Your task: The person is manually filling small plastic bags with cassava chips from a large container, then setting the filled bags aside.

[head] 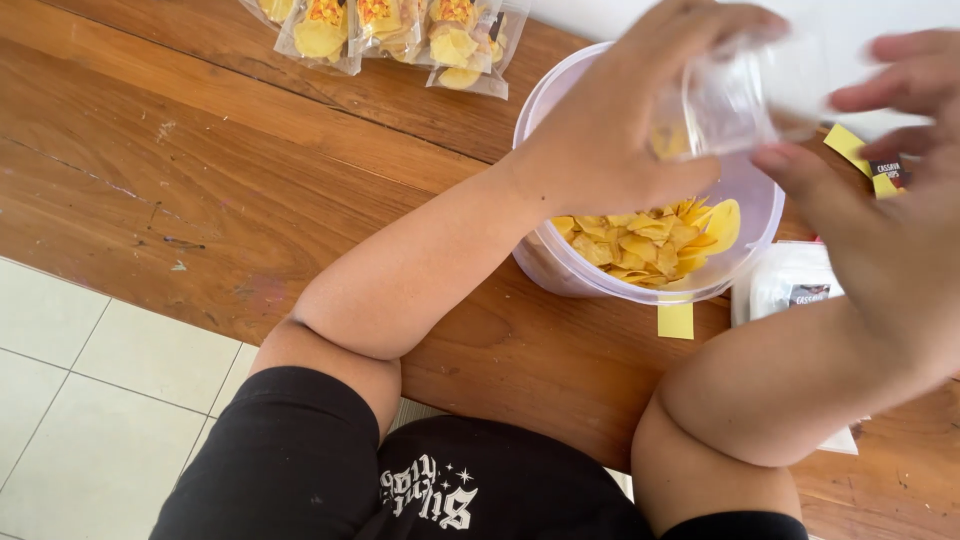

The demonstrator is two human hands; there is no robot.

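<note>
My left hand (610, 120) grips a small clear plastic bag (735, 95) and holds it above a round translucent tub (555, 262) full of yellow chips (650, 240). My right hand (880, 200) is at the bag's other side, thumb and fingers spread and touching its edge. The bag is blurred; a few yellow chips seem to show inside it. Both forearms reach over the brown wooden table (200, 170).
Several filled, sealed chip packets (390, 35) lie at the table's far edge. A stack of clear bags with labels (795, 285) lies right of the tub, with yellow stickers (675, 320) beside it. Pale floor tiles (90, 400) show at the lower left.
</note>
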